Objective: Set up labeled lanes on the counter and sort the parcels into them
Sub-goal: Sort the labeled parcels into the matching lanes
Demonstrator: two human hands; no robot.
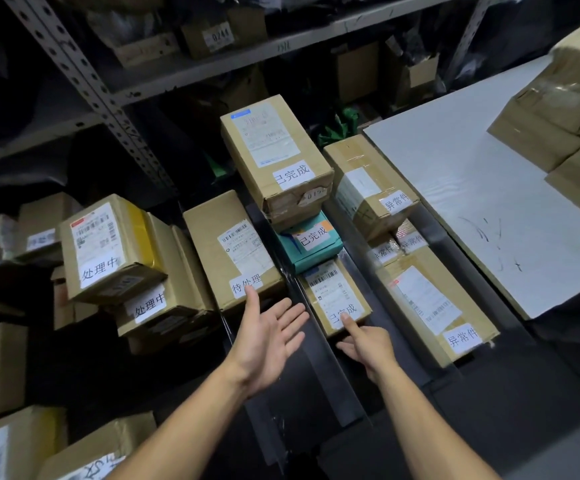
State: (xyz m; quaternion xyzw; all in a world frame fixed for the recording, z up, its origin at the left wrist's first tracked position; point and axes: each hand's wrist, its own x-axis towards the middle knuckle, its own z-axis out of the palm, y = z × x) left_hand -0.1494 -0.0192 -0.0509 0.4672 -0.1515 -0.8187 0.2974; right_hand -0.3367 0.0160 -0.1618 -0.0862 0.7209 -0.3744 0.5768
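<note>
Labeled cardboard parcels lie in rows on the dark counter (319,393), split by black divider strips (330,368). At the left, two stacked boxes (108,251) carry white labels. A long box (233,251) sits in the row beside them. The middle row holds a small box (337,292), a teal parcel (312,240) and a tall box (274,154) on top. The right row has a long box (430,299) and a box (368,185) behind it. My left hand (267,337) is open, palm up, holding nothing. My right hand (364,341) points its index finger at the small box's label.
A white board (482,188) lies to the right of the rows, with taped brown parcels (565,95) at its far right. Metal shelving (84,77) with more boxes stands behind. More cartons (11,448) sit at the lower left.
</note>
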